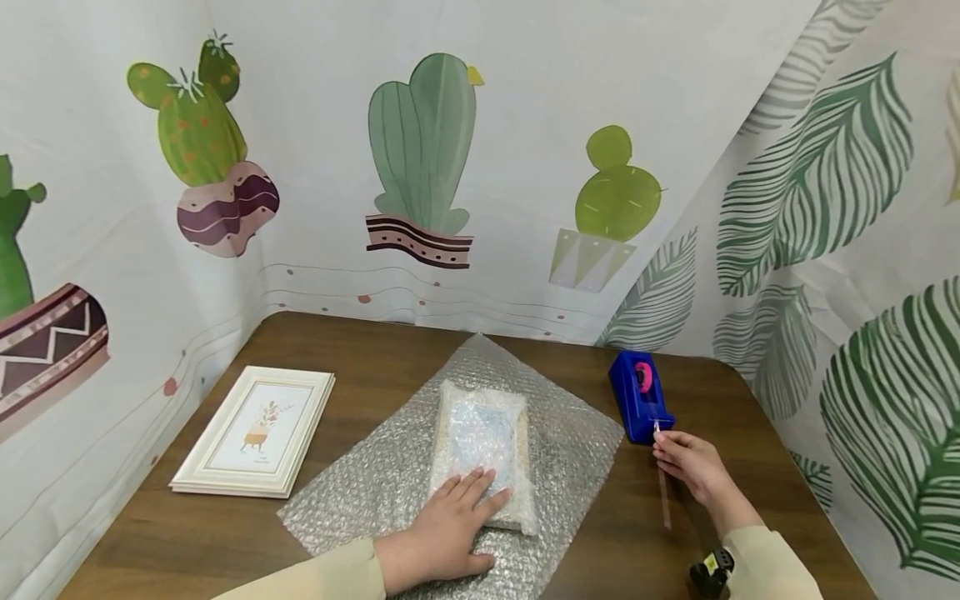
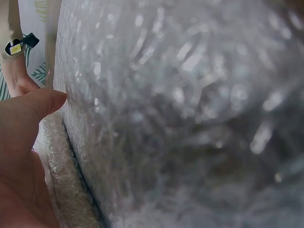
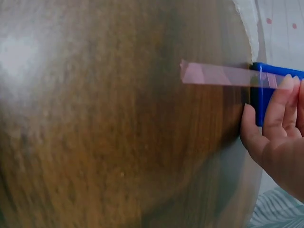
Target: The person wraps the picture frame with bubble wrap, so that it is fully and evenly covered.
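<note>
My left hand is spread over a flat rectangular package wrapped in bubble wrap, fingers resting on its near part. A bluish picture shows faintly through the wrap. Under the package lies a larger sheet of bubble wrap, set cornerwise on the table. At the right, my right hand pinches a strip of clear tape close to the front end of the blue tape dispenser. The strip's free end extends toward the near side of the table, past the fingers. The dispenser carries a pink core.
A white picture frame with a plant drawing lies on the left of the brown wooden table. Behind stands a cloth backdrop printed with cacti and leaves. A small black device is strapped at the right wrist.
</note>
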A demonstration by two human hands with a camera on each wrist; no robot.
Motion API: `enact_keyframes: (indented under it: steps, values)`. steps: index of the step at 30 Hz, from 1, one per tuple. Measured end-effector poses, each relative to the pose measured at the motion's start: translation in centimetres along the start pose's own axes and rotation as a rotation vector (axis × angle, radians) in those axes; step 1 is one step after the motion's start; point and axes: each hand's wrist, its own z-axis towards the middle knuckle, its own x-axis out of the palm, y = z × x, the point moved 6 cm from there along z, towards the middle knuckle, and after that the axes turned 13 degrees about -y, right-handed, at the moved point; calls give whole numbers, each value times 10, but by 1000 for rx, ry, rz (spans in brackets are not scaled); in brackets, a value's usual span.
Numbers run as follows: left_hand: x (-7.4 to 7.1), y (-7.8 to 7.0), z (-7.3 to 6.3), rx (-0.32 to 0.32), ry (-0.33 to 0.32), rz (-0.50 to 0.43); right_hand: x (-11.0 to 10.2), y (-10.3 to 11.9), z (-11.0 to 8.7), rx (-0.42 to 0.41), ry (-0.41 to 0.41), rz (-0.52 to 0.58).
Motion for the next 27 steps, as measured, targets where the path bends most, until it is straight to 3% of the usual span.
enact_keyframes:
  steps: [11, 23, 27]
  values:
    - [5, 1, 1, -20, 22, -6, 4, 1, 1, -36, -72, -37]
    - [5, 2, 0, -18, 13, -7, 11, 8, 4, 32, -115, -62]
    - [4, 2, 0, -13, 8, -9, 11, 7, 7, 10, -127, -102]
